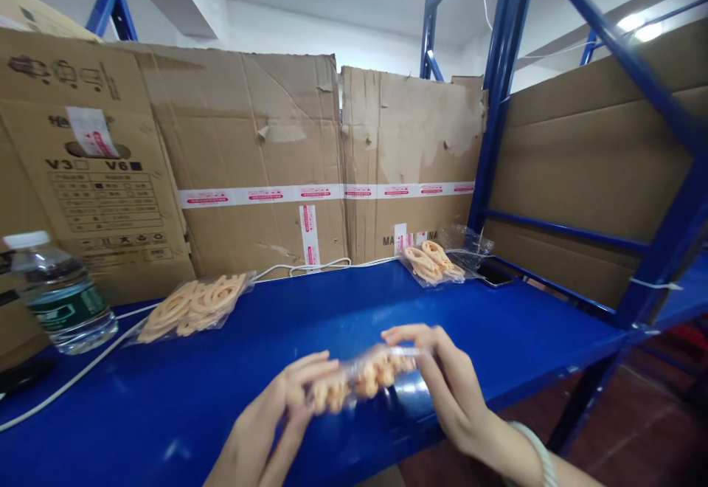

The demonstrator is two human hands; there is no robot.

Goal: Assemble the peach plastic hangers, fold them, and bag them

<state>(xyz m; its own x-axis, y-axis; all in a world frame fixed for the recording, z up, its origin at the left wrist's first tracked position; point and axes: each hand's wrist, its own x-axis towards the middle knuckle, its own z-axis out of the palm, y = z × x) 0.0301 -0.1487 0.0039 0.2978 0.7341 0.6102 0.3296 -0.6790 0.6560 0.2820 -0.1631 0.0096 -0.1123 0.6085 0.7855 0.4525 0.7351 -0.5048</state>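
Note:
Between my two hands is a clear plastic bag of beige pieces (370, 375), held up over the blue shelf top (287, 317) and somewhat blurred. My left hand (282, 398) pinches its left end between thumb and fingers. At the other end, my right hand (445, 376) grips the edge of the bag, fingers above and thumb below. What the beige pieces are I cannot make out. A similar clear bag with flat beige loop-shaped pieces (193, 306) lies to the left. Another bag of beige loop-shaped pieces (432, 261) lies at the back right.
A water bottle (63, 302) stands at the left, beside a white cable (66, 395). Large cardboard boxes (254, 125) line the back. A dark flat object (494, 273) lies at the right rear, near the blue upright (498, 96). The shelf's front edge drops to a reddish floor (636, 406).

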